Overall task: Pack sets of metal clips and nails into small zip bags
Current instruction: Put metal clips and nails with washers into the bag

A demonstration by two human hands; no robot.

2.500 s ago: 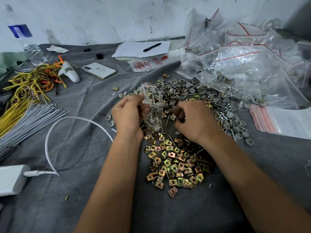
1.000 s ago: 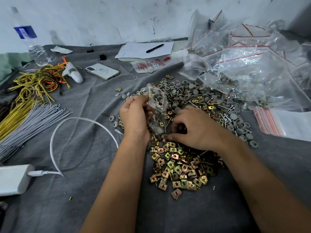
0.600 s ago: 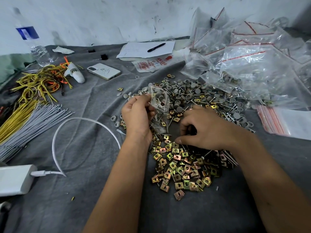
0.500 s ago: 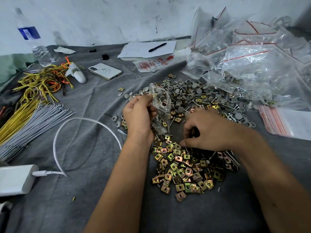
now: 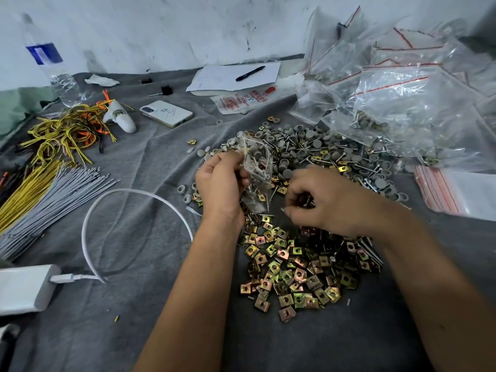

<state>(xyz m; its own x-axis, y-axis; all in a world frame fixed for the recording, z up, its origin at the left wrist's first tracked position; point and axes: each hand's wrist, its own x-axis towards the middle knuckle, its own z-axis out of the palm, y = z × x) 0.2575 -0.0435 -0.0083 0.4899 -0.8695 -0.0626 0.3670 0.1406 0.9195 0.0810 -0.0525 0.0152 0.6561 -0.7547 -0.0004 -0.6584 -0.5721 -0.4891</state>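
Closest to the camera there's a big heap of square brass-colored clips (image 5: 300,267) spread on the grey cloth (image 5: 128,318), a few nails mixed in at its right edge. At the near left a white power bank (image 5: 24,288) lies with a white cable (image 5: 128,208) looping away from it.

Just past the clips, the right hand (image 5: 327,200) hovers low with its fingers curled together around a few small pieces, look like clips or nails, hard to say which. Right beside it the left hand (image 5: 220,183) pinches a small clear bag (image 5: 256,178) and holds it up off the cloth, mouth tipped toward the right hand. Inside the bag you can see grey caps and some nails.

Behind the hands is a pile of grey caps and nails (image 5: 322,151). Right of that, a flat stack of red-striped zip bags (image 5: 456,194), looks unfilled. Far right is a mound of packed bags (image 5: 402,89), with caps and hardware showing through a couple.

Left side has grey ties (image 5: 53,194) and yellow wires (image 5: 61,132). Farther back: a phone (image 5: 166,113), a bottle (image 5: 53,65), paper (image 5: 214,76) with a pen (image 5: 250,73) on it.
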